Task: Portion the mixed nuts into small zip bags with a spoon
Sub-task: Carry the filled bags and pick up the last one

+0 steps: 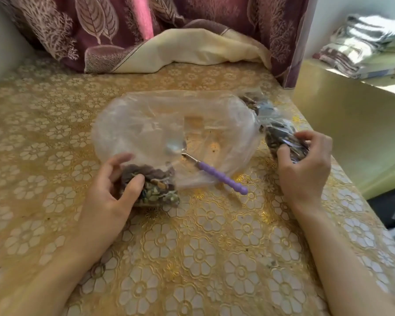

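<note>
Left hand (114, 190) low on the table (203, 258), fingers curled round a small filled bag (155, 190); thumb pressed on its near side, mixed nuts showing through the film, greenish and brown pieces packed tight. Centre: the large clear bag (169, 124) lies slack and spread open on the table, apparently near empty, only specks visible inside. The spoon (205, 167) rests in its mouth, bowl inside the film, purple handle sticking out toward the right, held by neither hand. Right hand (306, 160) grips a second filled bag (285, 142), fingers wrapped over the top, thumb beneath; dark nuts inside. Just behind it, further bagged nuts (253, 102) near the far right table edge; cannot tell whether one bag or two. Judgement: portioning looks close to done, and the step in hand is likely closing or setting aside the filled bags. To do it well, keep each bag upright so nuts stay off the seal, press out air, then run thumb and finger along the whole zip; whether either zip is already closed cannot be told. Background: patterned curtain (123, 30) at the back, folded textiles (369, 46) far right.
</note>
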